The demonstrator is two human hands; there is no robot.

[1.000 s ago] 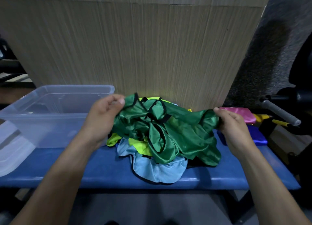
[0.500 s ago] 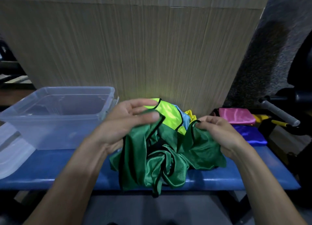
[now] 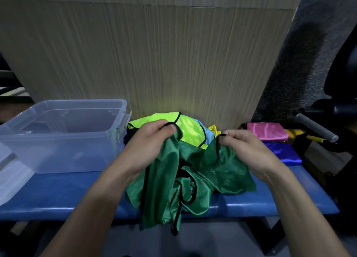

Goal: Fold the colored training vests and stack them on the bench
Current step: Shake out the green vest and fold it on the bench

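A dark green vest with black trim [image 3: 185, 187] hangs crumpled over the front of the blue bench [image 3: 63, 197]. My left hand [image 3: 146, 146] grips its upper edge on the left, and my right hand [image 3: 247, 150] pinches the edge on the right. Behind the green one lies a heap of loose vests: a neon yellow-green vest [image 3: 185, 129], a light blue vest [image 3: 207, 133] and a yellow vest [image 3: 214, 130]. At the bench's right end lie a folded pink vest [image 3: 266, 131] and a folded dark blue vest [image 3: 284, 152].
A clear plastic tub [image 3: 58, 133] stands on the bench's left part, with its lid [image 3: 9, 171] leaning at the far left. A wood-grain panel [image 3: 154, 54] rises right behind the bench. Grey-handled gym gear [image 3: 316, 129] sits at the right.
Both hands lifted the green vest off the heap, drew it toward the bench's front edge and came closer together. The neon, light blue and yellow vests behind are now uncovered.
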